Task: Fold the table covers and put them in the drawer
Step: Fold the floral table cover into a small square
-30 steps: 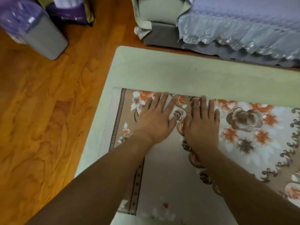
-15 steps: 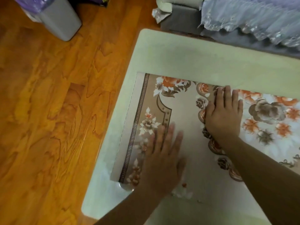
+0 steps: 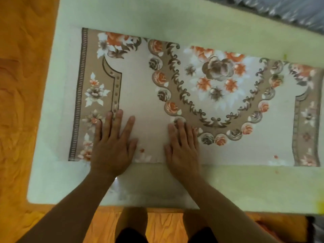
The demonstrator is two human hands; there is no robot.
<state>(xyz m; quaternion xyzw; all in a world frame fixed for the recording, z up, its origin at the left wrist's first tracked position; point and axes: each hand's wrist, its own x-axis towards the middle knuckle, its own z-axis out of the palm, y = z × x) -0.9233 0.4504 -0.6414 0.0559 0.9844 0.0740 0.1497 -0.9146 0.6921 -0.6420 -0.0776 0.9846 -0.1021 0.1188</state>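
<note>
Head camera looks straight down on a pale green rectangular tabletop (image 3: 192, 27) with rounded corners, standing on an orange-brown wooden floor (image 3: 22, 85). Spread flat on it lies the floral table cover (image 3: 143, 88), a cream plastic-looking sheet with a tan border, a dark ribbed stripe along its left end and a scalloped ring of orange and grey-brown roses around a central bouquet. Its left end stops short of the tabletop's left edge, leaving a bare pale strip, and its right end runs out of view at the right side of the picture. Its far edge lies well inside the tabletop's far edge, and its near edge leaves a wide bare band along the tabletop's near edge.

The left hand (image 3: 112, 148) lies palm down on the cover near the near-left corner, fingers straight and slightly fanned, the heel of the hand just over the cover's near edge. The right hand (image 3: 184, 148) lies flat beside it, fingers straight and close together, their tips touching the low point of the rose ring. The two hands are apart, with plain cream cover between them. Both forearms cross the tabletop's near edge and hide part of it.

Below that edge, the person's legs (image 3: 133, 225) show against the floor. A grey-blue fabric (image 3: 280, 9), blurred, fills the far-right corner beyond the tabletop.
</note>
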